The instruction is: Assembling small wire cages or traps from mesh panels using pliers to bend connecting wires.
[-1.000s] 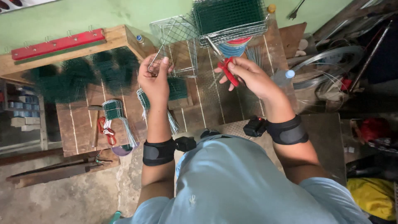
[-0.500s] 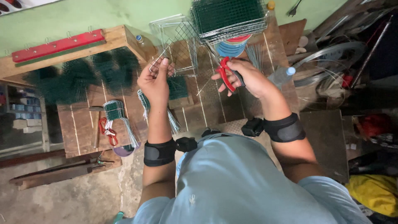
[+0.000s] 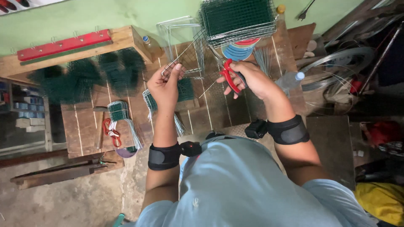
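Wooden bench — left hand pinches wire mesh, right hand grips red pliers.

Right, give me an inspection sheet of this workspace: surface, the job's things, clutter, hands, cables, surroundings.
Surface: wooden plank bench, worn, crowded with wire goods.
Job's things: wire mesh frame pinched at one edge; red-handled pliers gripped beside it.
Clutter: stack of green mesh panels; bundle of cut wires; spare red pliers; plastic bottle; dark green mesh pieces.
Hands: left hand pinches the frame's wire; right hand closed round the plier handles. Black wrist bands on both forearms.
Cables: nothing seen; only coiled bare wire at right.
Surroundings: green wall, red bar on a wooden rail, concrete floor.
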